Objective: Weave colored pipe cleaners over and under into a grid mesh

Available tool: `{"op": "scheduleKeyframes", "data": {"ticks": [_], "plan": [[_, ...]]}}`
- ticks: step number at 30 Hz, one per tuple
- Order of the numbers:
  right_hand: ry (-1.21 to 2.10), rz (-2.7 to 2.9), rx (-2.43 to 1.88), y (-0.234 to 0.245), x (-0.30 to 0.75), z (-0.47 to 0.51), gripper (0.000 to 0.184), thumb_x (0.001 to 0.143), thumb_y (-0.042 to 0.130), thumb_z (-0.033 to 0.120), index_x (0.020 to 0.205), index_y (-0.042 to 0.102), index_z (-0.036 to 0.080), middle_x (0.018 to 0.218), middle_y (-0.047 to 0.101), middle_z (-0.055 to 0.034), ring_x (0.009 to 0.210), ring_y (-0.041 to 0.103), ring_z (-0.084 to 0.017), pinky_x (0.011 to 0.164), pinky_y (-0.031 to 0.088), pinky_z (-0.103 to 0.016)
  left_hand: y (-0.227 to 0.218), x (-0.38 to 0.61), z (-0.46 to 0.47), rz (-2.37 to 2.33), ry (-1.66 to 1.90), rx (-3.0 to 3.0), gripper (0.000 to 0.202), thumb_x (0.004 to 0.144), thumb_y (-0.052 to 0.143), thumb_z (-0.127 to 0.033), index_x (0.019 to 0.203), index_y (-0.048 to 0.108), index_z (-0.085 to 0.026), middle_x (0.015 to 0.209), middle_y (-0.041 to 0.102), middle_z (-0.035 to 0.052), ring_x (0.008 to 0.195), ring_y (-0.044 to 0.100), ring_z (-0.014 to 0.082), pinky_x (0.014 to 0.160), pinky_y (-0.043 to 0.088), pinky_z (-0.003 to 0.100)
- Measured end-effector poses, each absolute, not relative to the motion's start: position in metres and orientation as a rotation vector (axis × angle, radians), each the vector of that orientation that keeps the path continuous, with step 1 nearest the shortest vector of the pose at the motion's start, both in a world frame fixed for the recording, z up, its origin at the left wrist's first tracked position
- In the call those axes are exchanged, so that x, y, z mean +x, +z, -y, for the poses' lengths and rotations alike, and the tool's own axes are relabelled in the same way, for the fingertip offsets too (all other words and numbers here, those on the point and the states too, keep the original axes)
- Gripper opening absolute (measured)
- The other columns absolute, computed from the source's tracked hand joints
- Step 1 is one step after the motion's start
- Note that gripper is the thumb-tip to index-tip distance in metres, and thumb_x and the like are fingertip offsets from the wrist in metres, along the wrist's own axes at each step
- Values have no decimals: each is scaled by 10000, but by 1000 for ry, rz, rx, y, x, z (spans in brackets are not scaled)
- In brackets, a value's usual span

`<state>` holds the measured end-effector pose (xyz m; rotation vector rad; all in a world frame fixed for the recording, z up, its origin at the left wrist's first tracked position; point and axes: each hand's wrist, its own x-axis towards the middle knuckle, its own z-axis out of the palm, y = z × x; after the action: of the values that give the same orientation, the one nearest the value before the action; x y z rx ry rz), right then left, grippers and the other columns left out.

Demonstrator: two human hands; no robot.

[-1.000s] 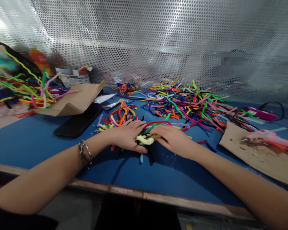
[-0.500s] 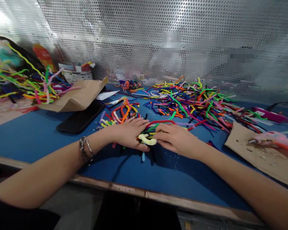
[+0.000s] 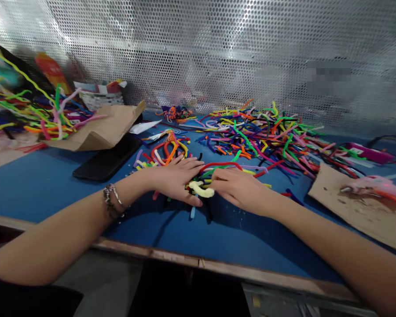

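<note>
My left hand [image 3: 174, 178] lies flat, palm down with fingers stretched, over a bunch of colourful pipe cleaners on the blue table [image 3: 251, 246]. A short, bent pale-yellow pipe cleaner [image 3: 202, 189] sticks up between my hands. My right hand [image 3: 239, 187] is closed, its fingertips pinched on a pipe cleaner in the bunch, just beside the yellow one's end; the gripped part is mostly hidden. A red pipe cleaner [image 3: 221, 164] arches behind my fingers. Beyond my left hand, orange and red loops [image 3: 168, 152] stick out.
A big heap of pipe cleaners [image 3: 260, 136] lies at the back. On the right, a glue gun [image 3: 372, 189] rests on cardboard [image 3: 333, 189]. To the left are a black phone [image 3: 102, 165], brown paper [image 3: 102, 127] and more pipe cleaners [image 3: 23, 110]. A perforated metal screen [image 3: 191, 44] stands behind.
The view has shifted slightly. Both hands stay in nearly the same place and pose over the bunch, and the pale-yellow pipe cleaner remains between them.
</note>
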<state>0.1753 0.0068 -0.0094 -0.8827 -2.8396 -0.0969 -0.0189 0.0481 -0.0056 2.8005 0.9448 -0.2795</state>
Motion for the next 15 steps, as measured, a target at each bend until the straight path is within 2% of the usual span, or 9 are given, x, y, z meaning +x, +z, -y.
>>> {"op": "scheduleKeyframes", "data": {"ticks": [4,15], "plan": [[-48,2807,-899,-11,176,-7,185,830,420,105,869,596,148,867,587,-68,790,531,-167,693,397,-280,-5,-20,-49,-917,-277,2804,894,704,449,-635,1364,182,-94,1439,122,159,1320,50,301,1061,77,443],[75,2794,-921,-11,178,-9,187,824,391,90,796,566,150,794,581,-51,730,523,-155,658,396,-266,-10,-20,-53,-930,-317,2797,951,692,406,-682,1379,111,-95,1449,68,148,1324,5,285,1062,64,444]]}}
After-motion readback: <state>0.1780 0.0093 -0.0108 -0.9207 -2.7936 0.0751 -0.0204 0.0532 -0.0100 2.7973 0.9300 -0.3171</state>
